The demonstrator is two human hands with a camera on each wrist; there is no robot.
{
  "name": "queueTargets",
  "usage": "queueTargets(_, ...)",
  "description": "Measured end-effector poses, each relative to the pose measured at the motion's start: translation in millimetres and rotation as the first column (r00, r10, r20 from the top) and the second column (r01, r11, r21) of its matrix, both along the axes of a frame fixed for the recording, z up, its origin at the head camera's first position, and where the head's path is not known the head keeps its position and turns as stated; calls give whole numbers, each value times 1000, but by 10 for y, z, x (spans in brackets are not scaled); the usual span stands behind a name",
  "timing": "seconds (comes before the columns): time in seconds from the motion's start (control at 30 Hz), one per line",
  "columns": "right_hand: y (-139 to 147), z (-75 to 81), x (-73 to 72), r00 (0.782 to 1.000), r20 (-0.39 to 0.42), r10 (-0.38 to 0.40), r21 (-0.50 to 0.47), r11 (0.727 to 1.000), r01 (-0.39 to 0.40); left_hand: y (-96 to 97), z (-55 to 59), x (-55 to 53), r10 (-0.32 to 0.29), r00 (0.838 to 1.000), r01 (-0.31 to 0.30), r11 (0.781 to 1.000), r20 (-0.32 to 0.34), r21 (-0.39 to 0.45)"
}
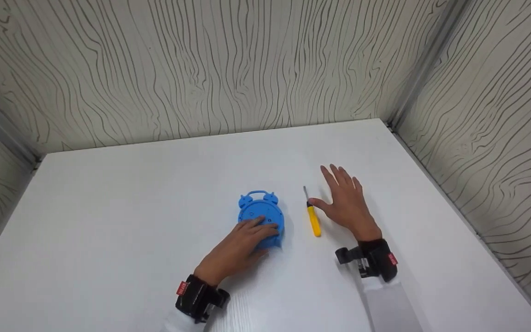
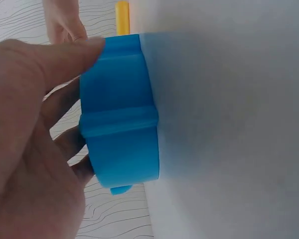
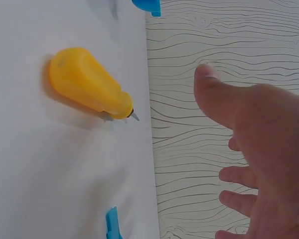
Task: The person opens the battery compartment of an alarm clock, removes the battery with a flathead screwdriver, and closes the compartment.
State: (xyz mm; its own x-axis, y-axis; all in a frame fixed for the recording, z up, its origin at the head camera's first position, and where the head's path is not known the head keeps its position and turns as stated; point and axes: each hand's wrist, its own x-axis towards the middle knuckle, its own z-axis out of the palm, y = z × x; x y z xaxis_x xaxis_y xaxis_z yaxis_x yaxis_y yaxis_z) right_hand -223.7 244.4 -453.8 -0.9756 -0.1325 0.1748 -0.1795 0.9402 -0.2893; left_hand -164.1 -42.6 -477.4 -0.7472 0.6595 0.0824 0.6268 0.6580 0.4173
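A blue toy alarm clock (image 1: 265,208) with two bells and a top handle lies flat on the white table. My left hand (image 1: 242,242) rests on it, fingers spread over the lower part of its face. In the left wrist view the thumb (image 2: 72,59) is at the edge of the clock's thick side (image 2: 120,107). To the clock's right lies a screwdriver (image 1: 314,222) with a yellow handle and thin metal shaft, tip pointing away. My right hand (image 1: 346,205) hovers beside it with nothing in it, fingers extended and thumb overlapping the shaft's base in the head view.
A small blue piece (image 3: 112,224) shows on the table in the right wrist view; the right hand hides it in the head view. Wood-grain panels (image 1: 228,69) stand behind the white table (image 1: 132,207) and along its sides.
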Motion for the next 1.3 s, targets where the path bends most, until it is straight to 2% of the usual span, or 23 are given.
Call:
queueTargets(0.17, -14, 5, 2, 1000, 3, 9, -20, 1000, -9, -2, -14, 6, 8, 999, -8, 1000, -31, -8)
queueTargets(0.53, 1, -2, -2, 1000, -12, 4, -22, 1000, -4, 16, -19, 20, 21, 999, -21, 1000, -30, -7)
queueTargets(0.77, 14, -12, 7, 1000, -14, -16, 12, 1000, 16, 47, -11, 30, 9, 996, -12, 1000, -87, -25)
queueTargets(1.03, 12, -8, 3, 1000, -21, -2, 33, 999, 3, 44, 23, 16, -8, 996, 10, 1000, -85, 21)
queueTargets(1.3, -3, -15, 6, 1000, -23, -6, 57, 998, 7, 47, 57, 1, 25, 998, -23, 999, -60, 37)
